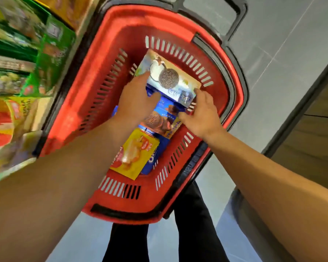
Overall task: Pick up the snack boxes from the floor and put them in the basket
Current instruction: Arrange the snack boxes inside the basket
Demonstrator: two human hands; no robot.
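Two hands are held inside the red basket (110, 59), and one pale cookie box (169, 78) is grasped between them. The left hand (135, 100) is curled round the box's near left corner, thumb under and fingers over the edge; the right hand (202, 112) pinches the near right corner, a fingertip resting on the top face. The box is held tilted, its far end close to the slotted far wall, above the goods already stowed.

Beneath it a blue cookie box (165, 118) is seen lying on the basket floor, and nearer the person a yellow snack box (138, 157) is laid over another blue pack (152, 161). At least three boxes are thus judged done, with a fourth about to be set down.

Whether more boxes are left cannot be told: none is visible on the grey tiled floor (273, 53). Blurred shelves of packaged goods (27, 53) stand to the left.
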